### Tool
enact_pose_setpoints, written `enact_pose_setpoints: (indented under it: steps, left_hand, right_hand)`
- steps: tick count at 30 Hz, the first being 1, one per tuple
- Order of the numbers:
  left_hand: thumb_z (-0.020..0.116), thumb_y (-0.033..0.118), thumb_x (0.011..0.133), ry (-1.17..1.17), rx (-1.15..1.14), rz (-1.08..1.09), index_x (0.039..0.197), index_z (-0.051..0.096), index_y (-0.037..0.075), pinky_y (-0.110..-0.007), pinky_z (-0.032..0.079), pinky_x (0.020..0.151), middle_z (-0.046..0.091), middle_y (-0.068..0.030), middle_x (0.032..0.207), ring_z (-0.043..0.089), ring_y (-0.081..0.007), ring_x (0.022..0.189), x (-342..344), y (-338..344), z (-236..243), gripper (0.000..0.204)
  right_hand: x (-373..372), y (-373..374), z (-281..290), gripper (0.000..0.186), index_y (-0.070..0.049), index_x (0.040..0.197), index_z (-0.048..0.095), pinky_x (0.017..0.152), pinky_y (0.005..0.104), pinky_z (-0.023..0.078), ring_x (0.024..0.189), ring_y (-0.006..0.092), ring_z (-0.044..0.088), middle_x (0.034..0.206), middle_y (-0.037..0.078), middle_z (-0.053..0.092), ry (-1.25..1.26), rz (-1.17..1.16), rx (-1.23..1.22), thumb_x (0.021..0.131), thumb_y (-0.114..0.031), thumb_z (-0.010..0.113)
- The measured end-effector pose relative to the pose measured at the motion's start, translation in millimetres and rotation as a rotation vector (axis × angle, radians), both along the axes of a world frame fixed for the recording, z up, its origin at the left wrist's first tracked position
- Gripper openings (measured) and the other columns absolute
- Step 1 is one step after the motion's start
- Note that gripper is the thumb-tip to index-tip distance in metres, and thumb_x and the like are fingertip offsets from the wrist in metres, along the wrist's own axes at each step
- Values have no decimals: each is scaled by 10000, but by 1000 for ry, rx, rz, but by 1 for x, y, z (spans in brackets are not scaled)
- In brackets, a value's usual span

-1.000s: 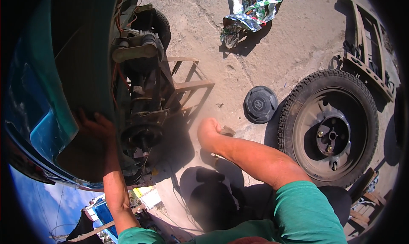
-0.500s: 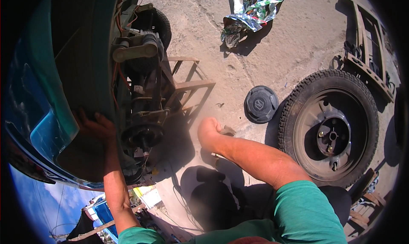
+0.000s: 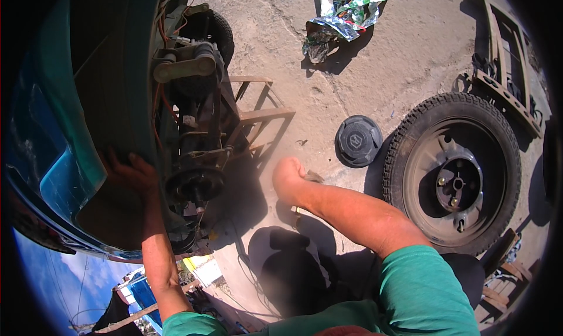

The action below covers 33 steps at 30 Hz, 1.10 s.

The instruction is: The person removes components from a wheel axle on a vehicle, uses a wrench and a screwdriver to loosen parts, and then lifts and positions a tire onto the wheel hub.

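Note:
My left hand (image 3: 134, 173) rests with fingers apart against the shaded inner side of the vehicle's blue-green body panel (image 3: 56, 154). Close to its right is a bare hub (image 3: 195, 186) with a dark round drum and an axle stub, no wheel on it. My right hand (image 3: 290, 180) is closed in a fist over the ground, right of the hub. A small grey-brown piece (image 3: 315, 177) shows past its fingers; its kind, and whether it is held, I cannot make out.
A wheel with a knobby tyre (image 3: 394, 160) lies at the right, beside a black round cap (image 3: 359, 141). A rusty metal stand (image 3: 270, 114) is under the vehicle. Farther off are crumpled foil wrapping (image 3: 346, 22) and a metal frame (image 3: 498, 43). Wood pieces (image 3: 498, 292) lie lower right.
The view has shifted slightly. My right fist appears a little higher in the picture; my left hand stays against the panel.

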<state>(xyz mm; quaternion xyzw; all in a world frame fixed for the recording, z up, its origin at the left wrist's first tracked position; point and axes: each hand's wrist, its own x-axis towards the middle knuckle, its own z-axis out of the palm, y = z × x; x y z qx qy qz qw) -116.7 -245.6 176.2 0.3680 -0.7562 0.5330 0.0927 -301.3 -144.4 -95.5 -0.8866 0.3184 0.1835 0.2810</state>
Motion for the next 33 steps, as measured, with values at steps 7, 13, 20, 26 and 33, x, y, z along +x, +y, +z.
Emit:
enact_pose_setpoints:
  steps: [7,13,20,26,33]
  left_hand:
    - [503,331,1064,0,-26,-37,1437,516,6,-524,325,1157,430,-261,1517,437,-418,1375,-5,-3,-2,495]
    - [504,340,1066,-5,-36,-20,1445,514,13,-521,331,1165,434,-258,1526,443,-407,1381,-5,0,2,502]
    - [527,397,1046,13,-9,-14,1454,498,42,-520,342,1156,420,-257,1534,439,-418,1382,-11,3,-1,542]
    - [582,488,1000,11,33,29,1488,446,50,-544,333,1165,390,-261,1555,412,-436,1409,-10,5,-2,669]
    - [809,567,795,45,99,130,1532,383,63,-583,305,1190,351,-276,1576,380,-462,1434,2,8,4,989]
  right_hand:
    - [6,2,-5,222,-217,893,790,426,382,417,616,193,655,783,-61,690,2,4,-5,677,-269,788]
    - [6,0,-4,214,-200,901,790,431,382,389,615,204,652,793,-31,695,-19,10,18,690,-235,782]
    - [4,0,-2,224,-200,911,788,425,380,375,606,205,636,799,-27,688,-17,27,22,687,-209,773]
    - [6,0,-2,230,-203,923,787,407,380,358,608,205,638,802,-32,691,14,14,10,693,-205,771]
    - [8,-2,-1,193,-199,899,779,401,378,357,581,199,633,795,-38,692,31,38,12,706,-200,770]
